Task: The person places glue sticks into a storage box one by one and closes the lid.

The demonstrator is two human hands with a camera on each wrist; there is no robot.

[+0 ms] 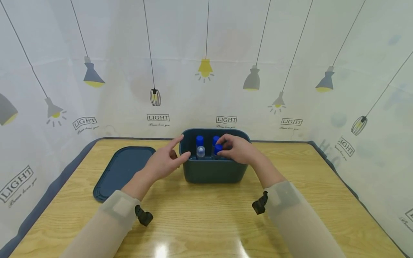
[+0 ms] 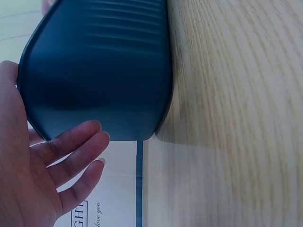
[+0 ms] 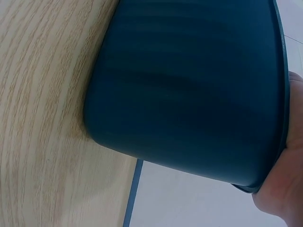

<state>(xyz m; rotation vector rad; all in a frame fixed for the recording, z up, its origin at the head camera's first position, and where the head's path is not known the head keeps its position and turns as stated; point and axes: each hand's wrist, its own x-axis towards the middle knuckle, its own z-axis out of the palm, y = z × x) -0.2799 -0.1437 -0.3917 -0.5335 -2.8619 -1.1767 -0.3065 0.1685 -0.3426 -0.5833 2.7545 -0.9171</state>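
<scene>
1. The dark bin (image 1: 214,172) sits on the wooden table (image 1: 206,218), right in front of the person. I think it is there so both hands can get to it easily.

2. The right hand (image 1: 240,147) reaches in over the right end. Its thumb and finger pinch the front right blue cap (image 1: 218,148). A small round top like that seems best held with just the fingertips.

3. The left hand (image 1: 164,160) is at the other end, well apart from the right one. Its thumb and pointing finger are spread at the rim, and the other fingers bend loosely outside. Maybe it is there to keep the bin steady (I can't tell if it pushes at all).

4. Inside, a clear-topped bottle (image 1: 201,151) is in front of the back left blue cap (image 1: 200,140). Another, the back right blue cap (image 1: 216,139), is behind the pinched one. The tall sides probably help stop things tipping, but they hide the bottoms.

5. The flat lid (image 1: 129,168) lies off to the left, likely to leave the top open.
</scene>
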